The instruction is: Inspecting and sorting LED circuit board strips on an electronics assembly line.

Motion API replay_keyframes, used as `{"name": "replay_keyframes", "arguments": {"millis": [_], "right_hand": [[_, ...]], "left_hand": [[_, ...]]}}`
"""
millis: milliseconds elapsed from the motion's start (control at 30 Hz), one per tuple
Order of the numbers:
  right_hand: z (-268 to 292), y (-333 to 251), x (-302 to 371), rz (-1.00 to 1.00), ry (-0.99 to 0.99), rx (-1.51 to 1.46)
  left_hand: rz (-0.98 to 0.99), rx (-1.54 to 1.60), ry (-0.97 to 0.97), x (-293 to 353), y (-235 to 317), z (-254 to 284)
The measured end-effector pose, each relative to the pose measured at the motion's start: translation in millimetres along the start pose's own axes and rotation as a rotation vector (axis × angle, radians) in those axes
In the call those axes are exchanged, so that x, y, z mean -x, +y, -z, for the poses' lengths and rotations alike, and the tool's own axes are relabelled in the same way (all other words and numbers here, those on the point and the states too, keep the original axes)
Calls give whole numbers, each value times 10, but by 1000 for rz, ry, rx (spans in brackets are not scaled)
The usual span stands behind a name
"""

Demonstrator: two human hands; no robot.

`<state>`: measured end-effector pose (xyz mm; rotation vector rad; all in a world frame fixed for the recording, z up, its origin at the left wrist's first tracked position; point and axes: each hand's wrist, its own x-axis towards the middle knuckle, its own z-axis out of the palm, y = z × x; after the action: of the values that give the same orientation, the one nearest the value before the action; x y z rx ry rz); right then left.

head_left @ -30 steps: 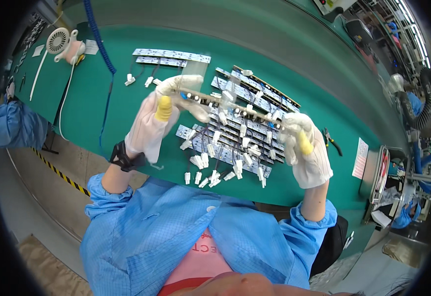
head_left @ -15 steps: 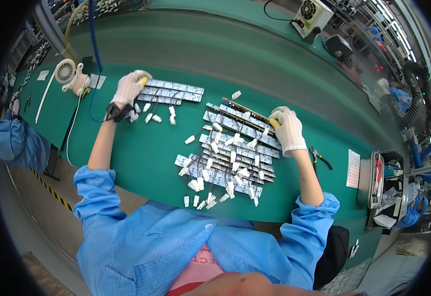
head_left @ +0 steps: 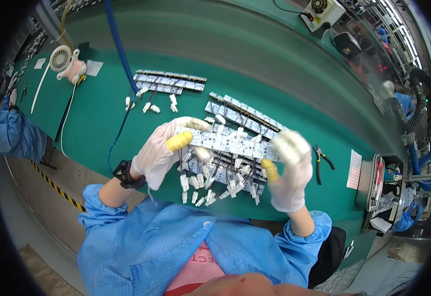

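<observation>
Over the green bench [head_left: 190,106]: white circuit strip [head_left: 230,143], held up

Pinched at its left end by the left hand [head_left: 163,148], thumb in front, probably to leave the face clear. Flanked at its right end by the right hand [head_left: 292,167], half-curled and blurred; cannot tell whether gripping. Beneath: stacked boards [head_left: 240,120] with white connectors [head_left: 184,183].

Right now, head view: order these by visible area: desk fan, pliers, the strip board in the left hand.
1. Strip board, in the left hand; nearness to the camera may enlarge it
2. Desk fan
3. Pliers
</observation>
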<state>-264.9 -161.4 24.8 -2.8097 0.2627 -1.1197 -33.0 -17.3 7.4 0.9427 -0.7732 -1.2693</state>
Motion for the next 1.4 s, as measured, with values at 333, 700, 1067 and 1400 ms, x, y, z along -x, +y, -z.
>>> {"name": "replay_keyframes", "arguments": {"millis": [333, 700, 1067, 1400], "right_hand": [[239, 21, 60, -1104, -121, -954], [255, 59, 116, -1005, -32, -925], [335, 2, 31, -947, -76, -873], [408, -140, -142, -917, -177, -733]], "left_hand": [[-57, -211, 104, 109, -126, -94], [-364, -742, 158, 145, -4, -6], [-296, -624, 196, 183, 66, 79], [-406, -627, 304, 173, 36, 136]]}}
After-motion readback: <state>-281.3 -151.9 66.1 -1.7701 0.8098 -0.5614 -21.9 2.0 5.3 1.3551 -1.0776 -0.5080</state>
